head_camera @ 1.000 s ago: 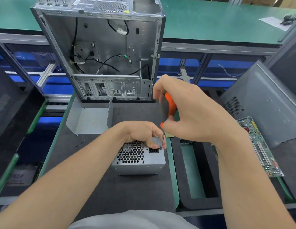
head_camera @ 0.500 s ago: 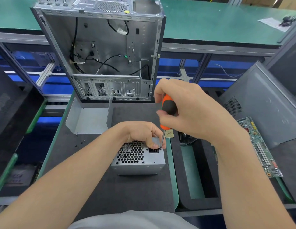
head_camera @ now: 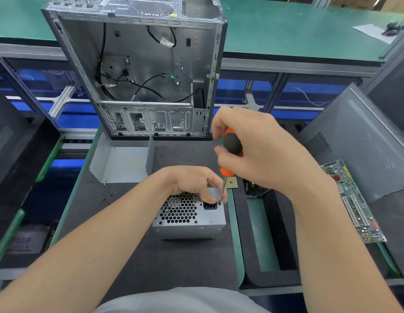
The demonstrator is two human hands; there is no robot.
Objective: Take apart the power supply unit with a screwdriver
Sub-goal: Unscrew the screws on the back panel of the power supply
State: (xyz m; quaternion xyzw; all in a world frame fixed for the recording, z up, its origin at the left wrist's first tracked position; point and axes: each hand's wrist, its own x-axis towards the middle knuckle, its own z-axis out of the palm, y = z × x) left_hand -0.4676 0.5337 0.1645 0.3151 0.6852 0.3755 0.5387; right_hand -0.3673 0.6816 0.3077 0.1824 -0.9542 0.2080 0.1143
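Fingers (head_camera: 219,128) of the right hand (head_camera: 264,152) curled round an orange and black screwdriver (head_camera: 232,144), tip on the power supply (head_camera: 189,220) beside its socket, left hand (head_camera: 192,179) gripping that grey box's far edge, box resting on the dark bench (head_camera: 174,263), open computer case (head_camera: 138,64) behind

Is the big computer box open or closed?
Open. The computer case has no side panel, so its inside and black cables show.

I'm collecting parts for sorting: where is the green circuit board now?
The green circuit board lies at the right of the head view, beside the grey side panel, right of the right hand.
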